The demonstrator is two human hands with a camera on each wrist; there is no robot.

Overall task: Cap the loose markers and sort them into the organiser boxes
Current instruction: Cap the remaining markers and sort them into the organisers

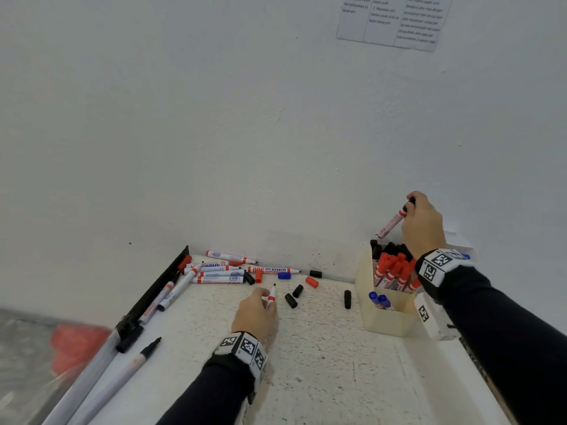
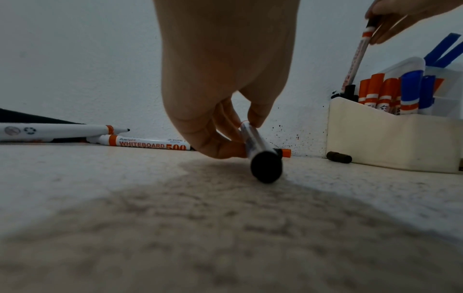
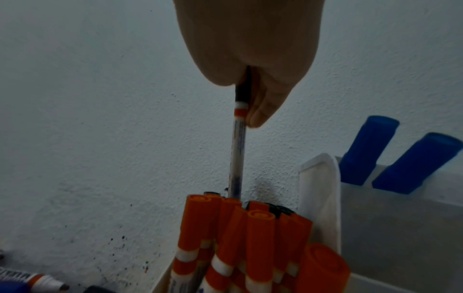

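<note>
My left hand (image 1: pixel 267 297) pinches an uncapped white marker (image 1: pixel 272 297) near its red band, black tip pointing up, low over the speckled table (image 1: pixel 322 363). In the left wrist view its black butt end (image 2: pixel 267 166) faces the camera. My right hand (image 1: pixel 409 207) holds a black-capped marker (image 1: pixel 392 222) by the cap, tilted, with its lower end at the back compartment of the cream organiser box (image 1: pixel 386 317). Red-capped markers (image 3: pixel 250 237) fill the middle compartment, and blue ones (image 1: pixel 379 300) stand in the front. Loose black caps (image 1: pixel 291 300), a red cap (image 1: pixel 311 282) and a blue cap (image 1: pixel 284 275) lie between my hands.
Several loose markers (image 1: pixel 221 271) lie piled against the wall at the back left, beside a black rail (image 1: pixel 159 289). Long pens (image 1: pixel 122 378) lie at the lower left. A clear box (image 3: pixel 400 218) with blue-capped markers stands right of the organiser. A paper sheet (image 1: pixel 392 19) hangs on the wall.
</note>
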